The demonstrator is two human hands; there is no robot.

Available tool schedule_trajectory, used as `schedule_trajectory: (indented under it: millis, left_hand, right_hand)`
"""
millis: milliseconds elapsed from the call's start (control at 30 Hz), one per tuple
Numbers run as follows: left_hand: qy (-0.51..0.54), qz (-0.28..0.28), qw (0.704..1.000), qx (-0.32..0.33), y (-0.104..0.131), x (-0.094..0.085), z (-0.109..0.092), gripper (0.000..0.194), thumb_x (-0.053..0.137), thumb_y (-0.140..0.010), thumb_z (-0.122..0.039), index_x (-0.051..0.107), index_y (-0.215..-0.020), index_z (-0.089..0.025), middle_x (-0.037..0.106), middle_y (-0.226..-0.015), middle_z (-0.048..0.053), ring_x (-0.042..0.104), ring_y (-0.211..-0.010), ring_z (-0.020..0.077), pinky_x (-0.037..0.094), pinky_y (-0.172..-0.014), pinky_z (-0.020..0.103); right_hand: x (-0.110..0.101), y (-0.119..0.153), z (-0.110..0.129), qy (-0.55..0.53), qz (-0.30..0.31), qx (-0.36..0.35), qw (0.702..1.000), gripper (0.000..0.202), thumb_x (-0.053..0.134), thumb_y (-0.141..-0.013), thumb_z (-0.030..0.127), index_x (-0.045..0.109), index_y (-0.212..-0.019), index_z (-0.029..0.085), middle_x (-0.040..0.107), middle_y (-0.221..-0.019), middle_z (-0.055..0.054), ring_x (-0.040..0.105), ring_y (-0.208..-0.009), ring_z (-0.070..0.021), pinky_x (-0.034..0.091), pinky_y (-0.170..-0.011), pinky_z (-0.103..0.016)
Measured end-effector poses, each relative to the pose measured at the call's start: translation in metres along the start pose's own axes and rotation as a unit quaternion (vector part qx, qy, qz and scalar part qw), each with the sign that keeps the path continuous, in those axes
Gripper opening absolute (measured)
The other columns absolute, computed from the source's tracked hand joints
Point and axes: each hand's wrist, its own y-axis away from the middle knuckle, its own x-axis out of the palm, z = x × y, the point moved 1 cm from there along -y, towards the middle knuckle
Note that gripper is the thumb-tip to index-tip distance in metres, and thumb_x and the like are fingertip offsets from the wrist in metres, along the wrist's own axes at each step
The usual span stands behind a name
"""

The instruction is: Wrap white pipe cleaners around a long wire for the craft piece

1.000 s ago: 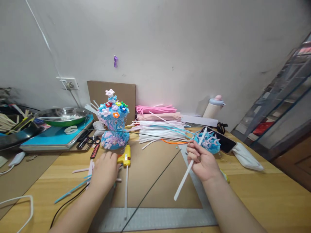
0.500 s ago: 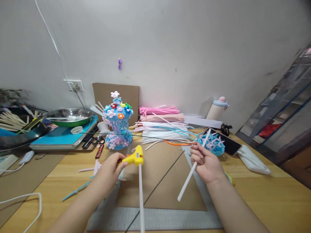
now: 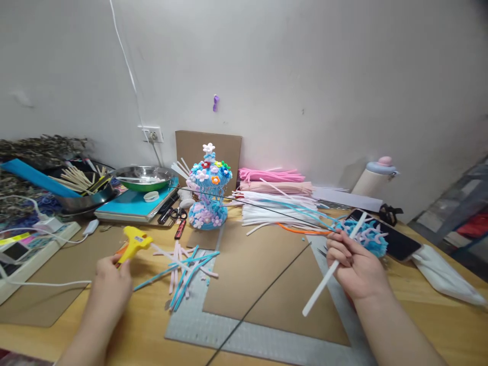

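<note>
My left hand (image 3: pixel 110 282) is closed around the handle of a yellow glue gun (image 3: pixel 137 243) at the left of the table. A long translucent glue stick (image 3: pixel 183 264) juts from the gun towards the right. My right hand (image 3: pixel 353 262) grips a slim white stick (image 3: pixel 322 290) that slants down to the left. By its fingertips ends a thin dark rod (image 3: pixel 251 204); whether they hold it I cannot tell. Just behind that hand is a blue and pink fuzzy piece (image 3: pixel 371 239), partly covered. Blue and pink pipe cleaner lengths (image 3: pixel 186 284) lie scattered between the hands.
A flower-covered blue ornament (image 3: pixel 210 190) stands at the back. Bundles of pipe cleaners (image 3: pixel 278 206) lie to its right, near a phone (image 3: pixel 392 236) and a bottle (image 3: pixel 375 178). Another dark rod (image 3: pixel 259 300) crosses the cardboard (image 3: pixel 274 284). A power strip (image 3: pixel 41 259) sits left.
My left hand has carried the glue gun leftward, away from the cardboard and past the pipe cleaner lengths. The view has turned left. My right hand keeps its grip on the white stick.
</note>
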Motion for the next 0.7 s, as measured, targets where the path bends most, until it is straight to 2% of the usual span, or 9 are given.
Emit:
schedule_trajectory:
  millis: [133,200,267,367,400,467,533,633,700]
  left_hand:
    - [-0.063,0.018,0.996,-0.057,-0.038,-0.004,0.021,0.037,0.039,-0.083,-0.03,0.05,-0.105,-0.002,0.059,-0.103,0.029,0.063,-0.089,0.0417,0.049,-0.065,0.045]
    - [-0.08,0.021,0.995,-0.053,-0.048,-0.005,0.026,0.036,0.04,-0.082,-0.03,0.05,-0.104,-0.003,0.06,-0.101,0.028,0.062,-0.092,0.043,0.049,-0.065,0.045]
    - [-0.097,0.01,0.995,-0.03,-0.049,-0.006,0.023,0.038,0.04,-0.083,-0.032,0.05,-0.107,-0.006,0.059,-0.107,0.028,0.055,-0.105,0.0479,0.047,-0.072,0.051]
    - [-0.113,-0.01,0.993,0.037,-0.032,-0.004,0.003,0.047,0.038,-0.084,-0.04,0.046,-0.119,-0.009,0.05,-0.124,0.028,0.038,-0.123,0.0513,0.037,-0.087,0.062]
    - [-0.111,0.003,0.991,0.071,-0.023,-0.001,-0.007,0.05,0.039,-0.083,-0.042,0.046,-0.12,-0.01,0.051,-0.125,0.027,0.039,-0.123,0.0486,0.035,-0.091,0.06]
    - [-0.096,0.065,0.98,0.159,-0.002,0.01,-0.028,0.049,0.045,-0.08,-0.049,0.053,-0.115,-0.015,0.059,-0.119,0.018,0.05,-0.117,0.0358,0.038,-0.096,0.046]
    - [-0.079,0.137,0.954,0.255,0.018,0.024,-0.045,0.062,0.054,-0.074,-0.053,0.05,-0.123,-0.016,0.056,-0.127,0.015,0.048,-0.121,0.0314,0.034,-0.101,0.043]
    - [-0.1,0.172,0.931,0.305,0.033,0.04,-0.057,0.075,0.065,-0.066,-0.052,0.046,-0.129,-0.016,0.056,-0.128,0.016,0.044,-0.124,0.0339,0.021,-0.106,0.051]
    - [-0.106,0.174,0.929,0.31,0.034,0.045,-0.059,0.071,0.066,-0.066,-0.049,0.047,-0.128,-0.018,0.059,-0.123,0.015,0.047,-0.121,0.0342,0.016,-0.106,0.055]
  right_hand:
    - [0.001,0.0,-0.002,0.002,-0.003,-0.001,1.0,0.028,0.025,-0.095,0.005,0.05,-0.084,0.012,0.047,-0.063,0.002,0.039,-0.035,-0.0029,0.03,-0.026,-0.012]
    - [0.002,0.0,-0.003,0.004,-0.002,0.001,1.0,0.027,0.025,-0.095,0.006,0.049,-0.084,0.013,0.047,-0.063,0.003,0.039,-0.034,-0.0029,0.029,-0.026,-0.012]
    - [0.003,-0.001,-0.004,0.004,-0.002,0.004,1.0,0.026,0.026,-0.095,0.006,0.049,-0.084,0.012,0.046,-0.063,0.003,0.039,-0.034,-0.0028,0.029,-0.026,-0.012]
    - [0.003,0.0,-0.003,0.004,-0.002,0.004,1.0,0.025,0.026,-0.095,0.006,0.048,-0.085,0.012,0.046,-0.063,0.003,0.039,-0.034,-0.0028,0.03,-0.026,-0.012]
    - [0.002,0.0,-0.003,0.006,0.0,0.004,1.0,0.024,0.027,-0.094,0.006,0.048,-0.085,0.012,0.046,-0.063,0.003,0.039,-0.034,-0.0027,0.03,-0.026,-0.012]
    - [0.001,0.001,-0.003,0.009,0.004,0.004,1.0,0.023,0.027,-0.094,0.005,0.048,-0.086,0.012,0.046,-0.063,0.003,0.039,-0.034,-0.0026,0.03,-0.026,-0.011]
    - [0.001,0.001,-0.004,0.013,0.006,0.002,1.0,0.022,0.029,-0.093,0.005,0.048,-0.086,0.013,0.046,-0.063,0.003,0.039,-0.034,-0.0024,0.03,-0.026,-0.011]
    - [0.002,0.0,-0.005,0.018,0.005,0.004,1.0,0.018,0.033,-0.092,0.004,0.048,-0.087,0.013,0.046,-0.064,0.003,0.039,-0.034,-0.0021,0.03,-0.026,-0.011]
    - [0.003,0.0,-0.006,0.021,0.003,0.007,1.0,0.017,0.035,-0.091,0.003,0.048,-0.088,0.013,0.046,-0.064,0.003,0.039,-0.034,-0.0021,0.03,-0.026,-0.011]
